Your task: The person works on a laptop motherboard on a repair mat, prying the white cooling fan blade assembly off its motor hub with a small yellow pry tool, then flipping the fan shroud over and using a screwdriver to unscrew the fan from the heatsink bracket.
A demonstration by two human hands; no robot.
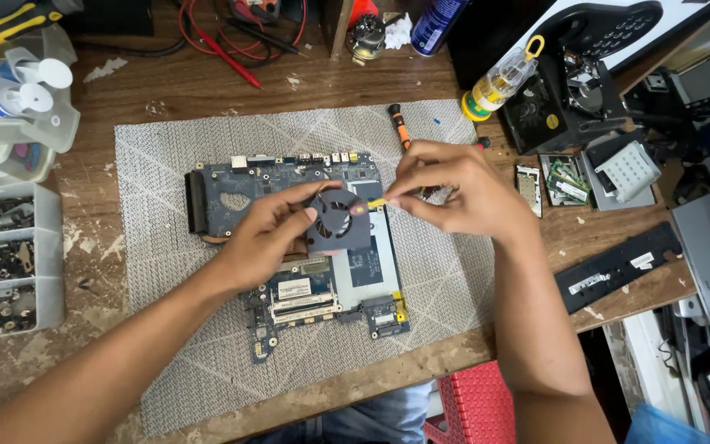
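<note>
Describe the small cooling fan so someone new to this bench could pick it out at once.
Start at the grey woven mat in the middle of the wooden workbench, where a blue circuit board lies. Just above the board, the left hand holds the fan. It is the only dark, squarish part with round blades.

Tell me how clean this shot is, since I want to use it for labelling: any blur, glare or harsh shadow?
Head view: even, soft light; both hands, left and right, and the fan look sharp; only faint shadows on the grey mat; no strong glare; slight wide-angle bending at the edges.
</note>
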